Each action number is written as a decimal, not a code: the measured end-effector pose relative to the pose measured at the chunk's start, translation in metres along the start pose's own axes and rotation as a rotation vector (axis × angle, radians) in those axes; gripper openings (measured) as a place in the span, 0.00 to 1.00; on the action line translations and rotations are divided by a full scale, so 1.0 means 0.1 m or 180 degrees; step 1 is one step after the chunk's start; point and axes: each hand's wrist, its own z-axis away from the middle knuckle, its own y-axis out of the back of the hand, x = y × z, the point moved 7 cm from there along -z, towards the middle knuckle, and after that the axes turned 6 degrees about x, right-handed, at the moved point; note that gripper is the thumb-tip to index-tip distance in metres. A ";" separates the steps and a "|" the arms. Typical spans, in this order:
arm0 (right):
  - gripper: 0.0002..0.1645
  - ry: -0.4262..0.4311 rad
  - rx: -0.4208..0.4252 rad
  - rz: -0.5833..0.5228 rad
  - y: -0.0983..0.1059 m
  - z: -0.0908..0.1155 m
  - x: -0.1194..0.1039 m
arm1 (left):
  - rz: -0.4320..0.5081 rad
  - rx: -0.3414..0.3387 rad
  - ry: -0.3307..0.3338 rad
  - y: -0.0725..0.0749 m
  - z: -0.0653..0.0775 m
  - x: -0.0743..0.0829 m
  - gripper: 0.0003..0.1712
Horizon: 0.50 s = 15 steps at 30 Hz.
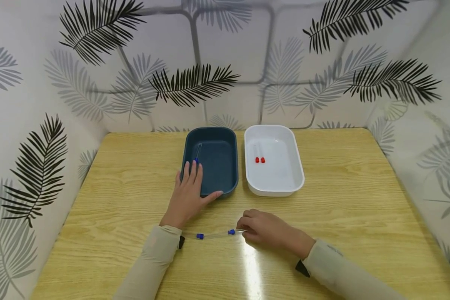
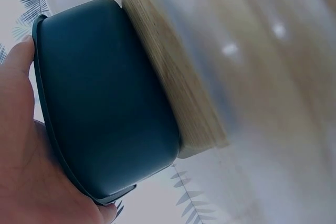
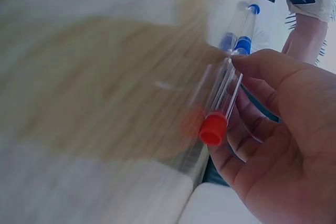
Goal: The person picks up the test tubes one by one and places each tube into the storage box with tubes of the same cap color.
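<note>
R hand (image 1: 264, 228): grips 1 red-cap tube (image 3: 220, 104), low at table (image 1: 333, 208), long axis approx. L–R; blue-cap tube (image 3: 247, 30) just L of it. White tray (image 1: 281, 177) beyond, nearer R hand. L hand (image 1: 188, 193): fingers extended, on teal tray (image 1: 219, 168) rim.

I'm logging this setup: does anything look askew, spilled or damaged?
Nothing stands out: the dark tray and white tray sit upright, two red-capped tubes lie side by side, and no spill or damage shows.
</note>
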 end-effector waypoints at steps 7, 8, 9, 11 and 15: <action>0.08 -0.0186 -0.0011 -0.0068 0.09 0.07 0.08 | -0.0025 0.0009 0.0007 -0.01 -0.01 0.00 0.61; 0.08 -0.0205 -0.0009 -0.0079 0.10 0.08 0.10 | -0.0032 0.0017 -0.0003 -0.01 -0.01 0.00 0.61; 0.07 -0.0222 -0.0006 -0.0095 0.10 0.09 0.11 | -0.0039 0.0035 -0.0014 0.00 -0.01 0.00 0.61; 0.07 -0.0248 -0.0001 -0.0108 0.11 0.11 0.14 | -0.0042 0.0052 -0.0031 0.00 -0.01 0.01 0.61; 0.06 -0.0274 0.0003 -0.0179 0.15 0.14 0.18 | -0.0053 0.0031 -0.0036 -0.01 0.00 0.01 0.61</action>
